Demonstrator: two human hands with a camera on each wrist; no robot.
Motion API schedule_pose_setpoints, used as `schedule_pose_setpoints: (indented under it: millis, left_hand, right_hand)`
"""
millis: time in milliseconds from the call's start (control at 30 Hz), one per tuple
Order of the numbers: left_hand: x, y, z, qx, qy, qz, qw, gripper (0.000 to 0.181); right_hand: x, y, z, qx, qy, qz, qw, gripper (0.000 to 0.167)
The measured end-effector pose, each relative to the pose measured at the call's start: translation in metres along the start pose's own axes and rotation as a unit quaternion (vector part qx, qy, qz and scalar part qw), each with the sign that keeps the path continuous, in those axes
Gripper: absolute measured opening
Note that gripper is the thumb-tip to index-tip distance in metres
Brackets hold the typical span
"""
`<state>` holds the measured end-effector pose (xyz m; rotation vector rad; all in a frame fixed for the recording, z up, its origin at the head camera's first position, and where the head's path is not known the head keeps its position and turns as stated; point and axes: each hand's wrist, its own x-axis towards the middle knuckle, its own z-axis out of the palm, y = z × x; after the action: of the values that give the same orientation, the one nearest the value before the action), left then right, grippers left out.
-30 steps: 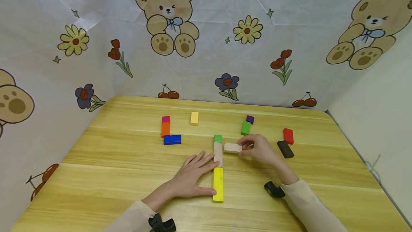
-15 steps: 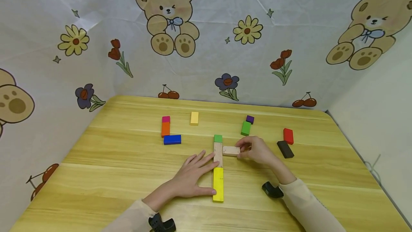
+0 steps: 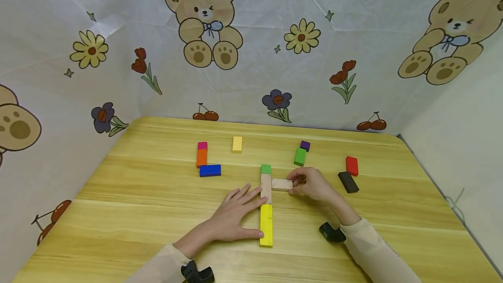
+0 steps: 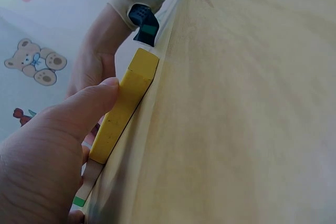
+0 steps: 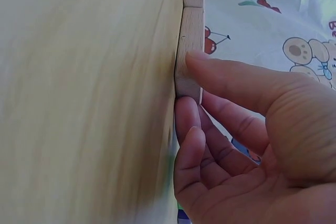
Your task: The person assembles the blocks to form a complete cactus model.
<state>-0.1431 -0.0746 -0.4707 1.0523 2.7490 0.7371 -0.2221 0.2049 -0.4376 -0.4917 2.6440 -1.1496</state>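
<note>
A long yellow block (image 3: 266, 226), a plain wooden block (image 3: 266, 182) and a small green block (image 3: 266, 169) lie end to end in a line. My left hand (image 3: 237, 216) rests with fingers spread along the line's left side. Its thumb touches the yellow block's near end, and fingertips touch the wooden block. At the right, a second plain wooden block (image 3: 281, 184) lies crosswise, its left end against the first. My right hand (image 3: 313, 184) pinches its right end; in the right wrist view the thumb (image 5: 226, 74) lies on its side.
Farther left are pink (image 3: 202, 145), orange (image 3: 202, 158) and blue (image 3: 210, 170) blocks, with a pale yellow block (image 3: 237, 144) beyond. Purple (image 3: 305, 145) and green (image 3: 300, 157) blocks stand behind my right hand; red (image 3: 352, 166) and black (image 3: 348, 182) blocks lie right of it.
My right hand has moved the crosswise wooden block left and slightly nearer, closing the small gap to the line. The left hand has stayed in place.
</note>
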Motion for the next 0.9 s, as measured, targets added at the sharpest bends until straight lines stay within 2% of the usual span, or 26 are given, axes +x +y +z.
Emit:
schedule_pose_setpoints:
  millis: [333, 533, 733, 900]
  left_hand:
    - [0.0, -0.001, 0.0, -0.001, -0.002, -0.001, 1.0, 0.084]
    - [-0.001, 0.001, 0.002, 0.002, -0.002, 0.003, 1.0, 0.084]
    - [-0.001, 0.001, 0.001, 0.0, -0.004, 0.002, 1.0, 0.084]
    - [-0.001, 0.0, 0.001, -0.003, -0.005, 0.001, 1.0, 0.084]
  right_hand:
    - [-0.002, -0.001, -0.001, 0.014, -0.006, 0.0, 0.9999, 0.034]
    - [-0.012, 0.002, -0.01, 0.013, 0.007, -0.014, 0.9998, 0.044]
    - [-0.033, 0.012, -0.037, 0.0, 0.038, -0.012, 0.9992, 0.048]
    - [-0.051, 0.027, -0.069, -0.007, 0.087, -0.019, 0.996, 0.051]
